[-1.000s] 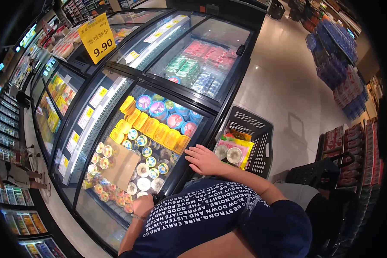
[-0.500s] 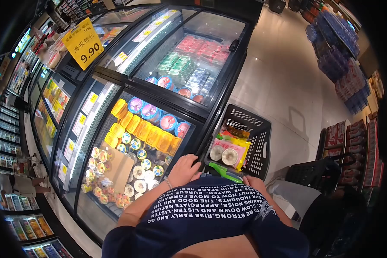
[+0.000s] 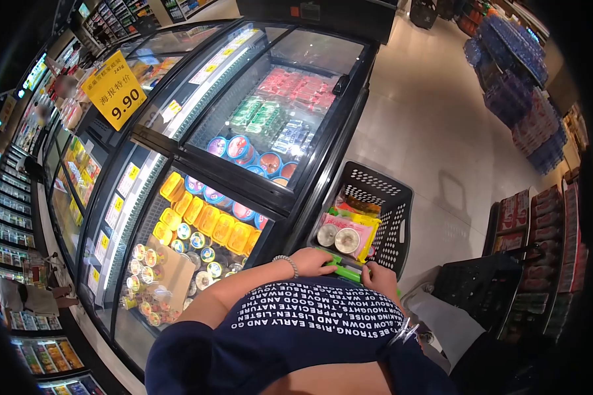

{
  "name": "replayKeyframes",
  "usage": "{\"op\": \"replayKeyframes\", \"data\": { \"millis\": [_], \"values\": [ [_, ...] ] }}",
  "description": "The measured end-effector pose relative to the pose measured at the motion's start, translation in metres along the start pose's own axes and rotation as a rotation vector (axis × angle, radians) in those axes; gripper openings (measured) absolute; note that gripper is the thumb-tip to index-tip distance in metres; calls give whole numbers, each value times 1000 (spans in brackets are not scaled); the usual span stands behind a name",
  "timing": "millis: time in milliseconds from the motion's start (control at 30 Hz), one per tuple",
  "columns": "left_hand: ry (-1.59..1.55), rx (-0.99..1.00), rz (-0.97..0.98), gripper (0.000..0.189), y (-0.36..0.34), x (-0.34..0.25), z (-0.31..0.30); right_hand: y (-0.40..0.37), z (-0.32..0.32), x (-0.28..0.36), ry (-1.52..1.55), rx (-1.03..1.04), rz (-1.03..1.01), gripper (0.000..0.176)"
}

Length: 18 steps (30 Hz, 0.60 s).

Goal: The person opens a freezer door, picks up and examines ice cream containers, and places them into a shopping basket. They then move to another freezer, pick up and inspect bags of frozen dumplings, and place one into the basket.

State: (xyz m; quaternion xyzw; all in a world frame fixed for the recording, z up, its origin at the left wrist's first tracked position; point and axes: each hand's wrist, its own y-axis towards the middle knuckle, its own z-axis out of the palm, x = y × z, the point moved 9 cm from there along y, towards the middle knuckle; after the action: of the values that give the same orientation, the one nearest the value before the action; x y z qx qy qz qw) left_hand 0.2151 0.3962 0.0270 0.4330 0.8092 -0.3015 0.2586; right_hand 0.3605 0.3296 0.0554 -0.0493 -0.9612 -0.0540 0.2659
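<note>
A black perforated shopping basket (image 3: 396,217) stands before me with a green handle (image 3: 346,269) on its near side. My left hand (image 3: 311,262), a beaded bracelet at its wrist, is closed on the left part of this handle. The right end is gripped by my right hand (image 3: 380,277), its fingers curled and partly hidden. Two round, white-topped tubs (image 3: 347,241) lie in the basket on a pink and yellow package (image 3: 369,230). Behind them is another colourful packet (image 3: 359,206).
Close on the left runs a glass-topped freezer (image 3: 290,197) with yellow boxes (image 3: 214,222) and several tubs inside. A yellow price sign (image 3: 114,92) rises above it. Wrapped bottle packs (image 3: 514,85) and stacked goods (image 3: 540,217) line the right. A person in grey trousers (image 3: 445,319) is close at right.
My left hand has moved right, from the freezer's edge onto the green handle. My right hand now shows more fully on the handle. The view has shifted slightly, moving the freezer leftward.
</note>
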Motion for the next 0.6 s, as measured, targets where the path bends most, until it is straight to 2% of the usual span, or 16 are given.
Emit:
{"op": "replayKeyframes", "data": {
  "millis": [100, 200, 267, 367, 500, 600],
  "values": [
    [-8, 68, -45, 42, 26, 3, -2, 16, -13, 1, -13, -103, -45, 16],
    [59, -100, 108, 39, 45, 3, -10, 32, -18, -7, 4, -75, -3, 12],
    [-12, -107, 195, 36, 58, 2, -10, 43, -24, -9, -34, -126, -47, 12],
    [-55, 75, 137, 32, 83, 9, -5, 62, -30, -16, -53, -154, -60, 15],
    [27, 26, 197, 36, 107, 2, -26, 86, -42, -26, -88, -232, -33, 16],
    [94, 8, 91, 40, 126, 4, -38, 105, -42, -43, -115, -236, 13, 17]
  ]
}}
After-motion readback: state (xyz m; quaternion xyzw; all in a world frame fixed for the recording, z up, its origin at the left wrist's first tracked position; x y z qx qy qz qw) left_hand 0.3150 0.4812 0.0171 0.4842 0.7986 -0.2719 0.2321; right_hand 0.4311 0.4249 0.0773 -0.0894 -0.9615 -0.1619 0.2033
